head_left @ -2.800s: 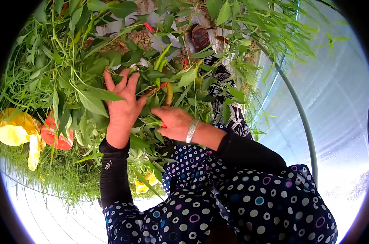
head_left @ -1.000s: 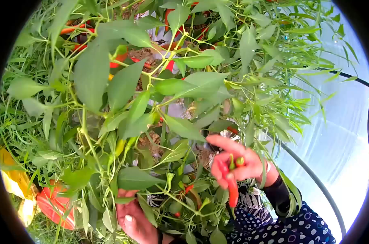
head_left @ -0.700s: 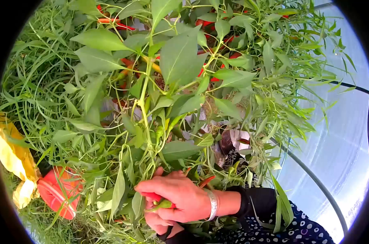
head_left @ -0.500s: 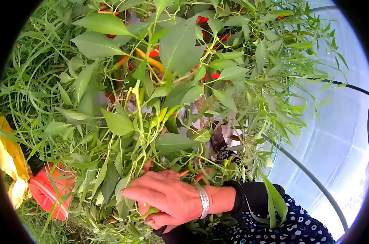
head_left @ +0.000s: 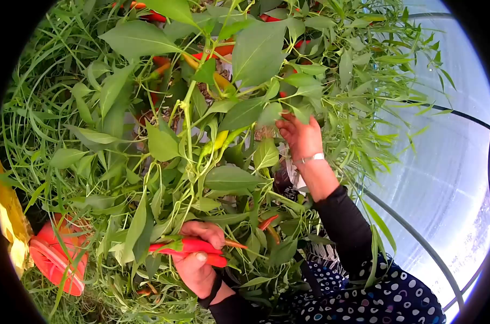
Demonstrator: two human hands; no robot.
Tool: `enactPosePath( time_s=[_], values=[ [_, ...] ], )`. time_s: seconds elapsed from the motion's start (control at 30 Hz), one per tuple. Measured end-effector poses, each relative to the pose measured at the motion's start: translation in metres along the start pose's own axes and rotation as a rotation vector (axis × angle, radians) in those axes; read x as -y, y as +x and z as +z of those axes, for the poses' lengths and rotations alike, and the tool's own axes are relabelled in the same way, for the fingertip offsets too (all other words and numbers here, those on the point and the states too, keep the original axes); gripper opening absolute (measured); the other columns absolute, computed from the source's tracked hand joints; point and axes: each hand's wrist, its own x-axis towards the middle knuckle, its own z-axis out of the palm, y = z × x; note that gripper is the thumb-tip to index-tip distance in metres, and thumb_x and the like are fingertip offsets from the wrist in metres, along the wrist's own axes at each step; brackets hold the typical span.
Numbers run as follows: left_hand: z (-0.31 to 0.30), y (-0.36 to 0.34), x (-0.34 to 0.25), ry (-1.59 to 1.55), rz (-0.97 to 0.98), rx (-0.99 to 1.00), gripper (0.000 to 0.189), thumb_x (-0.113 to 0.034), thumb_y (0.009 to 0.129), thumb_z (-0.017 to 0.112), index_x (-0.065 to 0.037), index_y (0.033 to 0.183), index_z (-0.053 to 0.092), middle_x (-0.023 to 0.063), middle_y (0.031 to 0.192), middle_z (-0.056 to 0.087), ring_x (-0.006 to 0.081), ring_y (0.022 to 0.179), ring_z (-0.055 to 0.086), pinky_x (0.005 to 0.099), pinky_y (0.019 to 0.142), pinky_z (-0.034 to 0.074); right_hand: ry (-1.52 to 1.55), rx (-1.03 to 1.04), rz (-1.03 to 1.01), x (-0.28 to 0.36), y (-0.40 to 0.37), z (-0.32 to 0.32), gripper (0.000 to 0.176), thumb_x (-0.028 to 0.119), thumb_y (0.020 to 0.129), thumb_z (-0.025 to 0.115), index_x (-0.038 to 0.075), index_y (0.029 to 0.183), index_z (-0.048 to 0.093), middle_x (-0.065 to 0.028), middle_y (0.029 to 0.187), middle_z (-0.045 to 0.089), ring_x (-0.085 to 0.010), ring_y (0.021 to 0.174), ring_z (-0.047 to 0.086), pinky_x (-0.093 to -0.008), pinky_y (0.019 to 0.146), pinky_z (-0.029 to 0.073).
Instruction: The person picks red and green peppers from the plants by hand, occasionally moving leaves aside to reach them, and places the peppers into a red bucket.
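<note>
My left hand is closed around several red chili peppers, low in the middle of the view. Their green stems point left, and the thumb lies over them. Farther up and to the right, my right hand, with a silver bracelet on its wrist, reaches among the pepper leaves. Its fingers are slightly bent and partly covered by a leaf, and nothing shows in them. A bit of red pepper shows just above the fingertips. A yellow-green pepper hangs on the plant left of this hand.
Leafy pepper plants fill the middle, with more red peppers among the leaves. A red plastic container lies in the grass at lower left beside a yellow sheet or bag. Plastic film on curved hoops stands at right.
My right hand has moved up and right, away from my left hand, into the leaves. The left hand, mostly covered before, now shows with the red peppers in it.
</note>
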Motion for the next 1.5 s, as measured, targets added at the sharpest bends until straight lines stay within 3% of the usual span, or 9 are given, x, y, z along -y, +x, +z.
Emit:
enactPosePath(
  time_s=[0.17,0.43,0.7,0.83,0.93,1.17,1.23,1.3,1.5],
  values=[
    [-0.002,0.003,-0.003,-0.053,0.019,0.0,0.044,-0.026,0.062,0.074,-0.001,0.089,0.05,0.0078,0.063,0.051,0.0142,0.051,0.046,0.027,0.05,0.035,0.43,-0.081,-0.072,-0.007,0.072,-0.02,0.044,0.017,0.08,0.063,0.009,0.119,0.044,-0.0074,0.097,0.057,-0.0193,0.082,0.058,-0.0323,0.067,0.05],
    [-0.015,0.007,0.01,-0.081,0.065,0.047,0.043,-0.027,0.065,0.074,-0.005,0.092,0.05,0.0066,0.064,0.05,0.0143,0.054,0.045,0.0265,0.053,0.037,-0.164,0.077,-0.455,0.015,0.044,-0.038,0.022,0.017,0.077,0.064,0.005,0.093,0.056,-0.0021,0.088,0.055,-0.0115,0.074,0.05,-0.0261,0.065,0.043],
    [-0.015,0.011,0.016,-0.157,0.083,0.075,0.037,-0.02,0.065,0.072,-0.002,0.092,0.054,0.0113,0.064,0.053,0.0184,0.052,0.046,0.0297,0.05,0.036,0.118,0.396,0.506,0.07,-0.079,-0.08,0.016,0.014,0.086,0.054,0.002,0.096,0.052,-0.0011,0.062,0.044,-0.0094,0.051,0.04,-0.0207,0.045,0.032],
    [-0.013,0.009,0.017,-0.118,0.084,0.06,0.038,-0.022,0.064,0.073,-0.002,0.092,0.055,0.0104,0.062,0.053,0.0182,0.052,0.046,0.0298,0.05,0.037,0.05,0.679,0.165,0.135,-0.095,-0.092,0.015,0.015,0.086,0.054,0.002,0.094,0.052,0.0007,0.061,0.043,-0.008,0.047,0.04,-0.0204,0.04,0.029],
    [-0.017,0.008,0.017,-0.1,0.11,0.025,0.039,-0.022,0.064,0.073,-0.002,0.092,0.055,0.01,0.061,0.053,0.0184,0.052,0.047,0.0301,0.05,0.037,0.242,0.316,-0.145,0.194,-0.016,-0.103,0.015,0.021,0.088,0.052,0.011,0.099,0.051,0.0034,0.066,0.037,-0.0051,0.049,0.035,-0.0206,0.042,0.03],
    [-0.023,0.009,0.02,-0.146,0.094,0.04,0.039,-0.022,0.064,0.072,0.0,0.092,0.056,0.0113,0.064,0.055,0.0191,0.053,0.048,0.0311,0.05,0.037,-1.097,0.391,-0.26,0.157,0.183,-0.083,0.047,0.011,0.079,0.061,0.004,0.123,0.046,-0.0055,0.09,0.06,-0.0159,0.07,0.055,-0.0296,0.064,0.046],
    [-0.024,0.009,0.021,-0.191,0.109,0.065,0.038,-0.019,0.064,0.07,0.002,0.093,0.056,0.0131,0.067,0.056,0.0205,0.054,0.049,0.0322,0.051,0.038,-0.758,0.272,0.079,0.15,0.176,-0.051,0.04,0.01,0.075,0.065,0.003,0.113,0.055,-0.0066,0.1,0.061,-0.0159,0.085,0.058,-0.0293,0.076,0.047],
    [-0.03,0.01,0.022,-0.217,0.099,0.071,0.037,-0.019,0.064,0.069,0.002,0.093,0.057,0.0133,0.066,0.055,0.0218,0.054,0.05,0.0326,0.052,0.039,-1.571,0.377,-0.238,0.125,0.211,-0.06,0.053,0.015,0.075,0.067,0.003,0.123,0.046,-0.0082,0.116,0.056,-0.023,0.101,0.055,-0.0342,0.088,0.044],
    [-0.028,0.013,0.019,-0.228,0.041,0.143,0.037,-0.022,0.068,0.071,-0.001,0.093,0.054,0.0099,0.064,0.053,0.018,0.053,0.046,0.0297,0.053,0.039,-0.529,0.649,0.012,0.134,0.115,-0.064,0.045,0.009,0.081,0.058,0.006,0.124,0.044,-0.008,0.123,0.048,-0.0155,0.103,0.051,-0.0293,0.086,0.043]
  ],
)
